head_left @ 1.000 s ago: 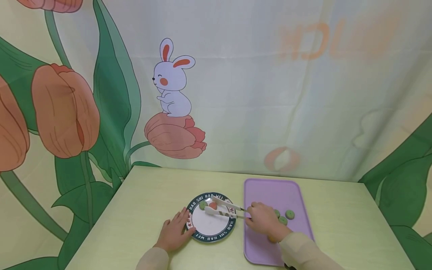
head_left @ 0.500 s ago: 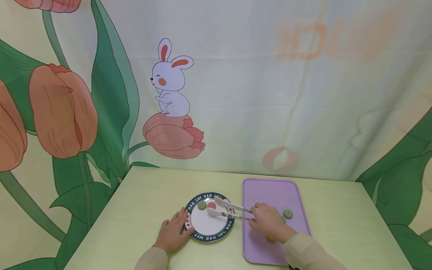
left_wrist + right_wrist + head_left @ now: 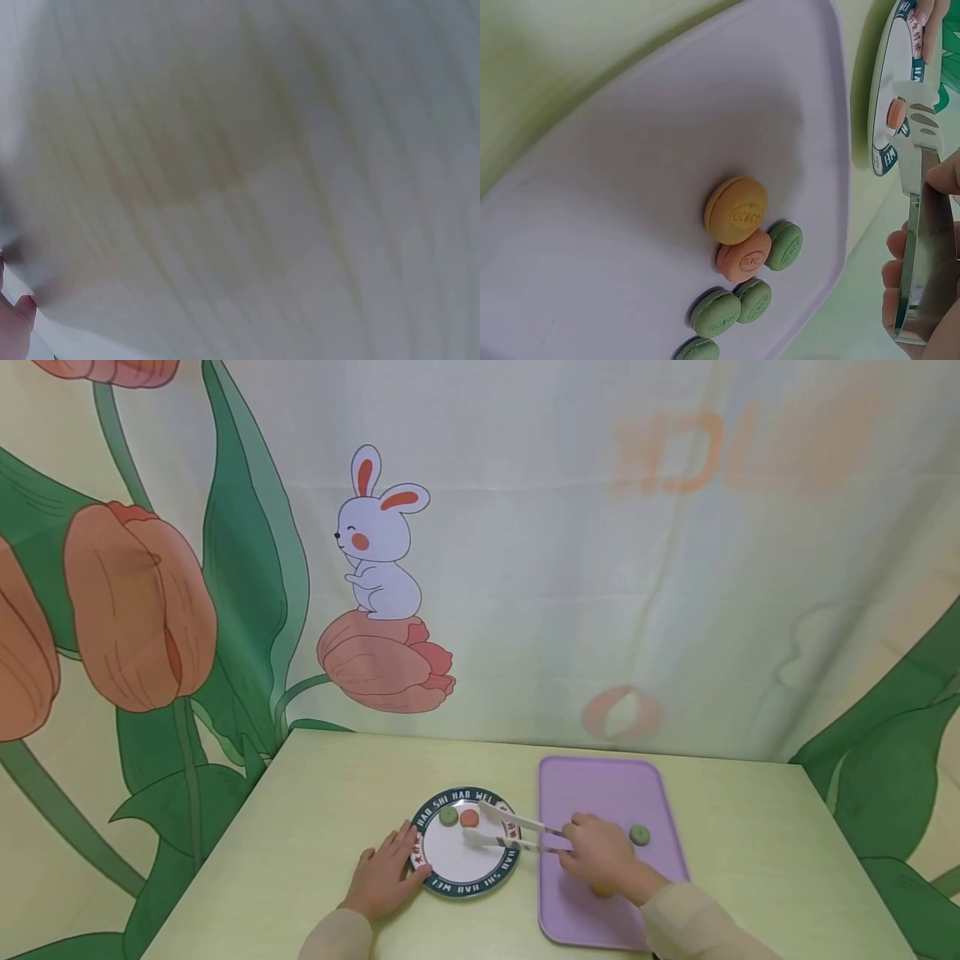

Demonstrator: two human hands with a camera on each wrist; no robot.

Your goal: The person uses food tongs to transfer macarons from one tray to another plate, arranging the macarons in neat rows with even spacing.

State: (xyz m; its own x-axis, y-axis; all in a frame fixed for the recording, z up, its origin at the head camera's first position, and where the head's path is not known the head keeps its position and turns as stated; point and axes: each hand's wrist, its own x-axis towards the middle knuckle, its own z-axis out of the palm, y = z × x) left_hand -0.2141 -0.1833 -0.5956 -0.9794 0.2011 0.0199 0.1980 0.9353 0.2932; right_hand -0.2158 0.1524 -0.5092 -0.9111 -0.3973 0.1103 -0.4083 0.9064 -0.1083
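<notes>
My right hand (image 3: 600, 852) grips a pair of tongs (image 3: 525, 845) with pale tips and metal arms, reaching left from over the tray. Its tips are spread above the plate (image 3: 457, 864), beside a reddish-orange macaron (image 3: 469, 818). A green macaron (image 3: 448, 816) lies left of that one on the white plate. My left hand (image 3: 381, 872) rests at the plate's left rim, fingers extended. In the right wrist view the tongs (image 3: 922, 255) hold nothing visible between their tips, near the reddish-orange macaron (image 3: 897, 113). The left wrist view is mostly blurred pale fabric.
The purple tray (image 3: 592, 785) stands right of the plate. It bears a yellow-orange macaron (image 3: 736, 210), a reddish-orange macaron (image 3: 744, 256) and several green macarons (image 3: 715, 313). My right hand and forearm cover part of the tray in the head view. A printed curtain (image 3: 525, 568) hangs behind the table.
My right hand and the tongs have drawn slightly to the right, so the tips stand further from the reddish-orange macaron. My left hand stays at the plate's rim.
</notes>
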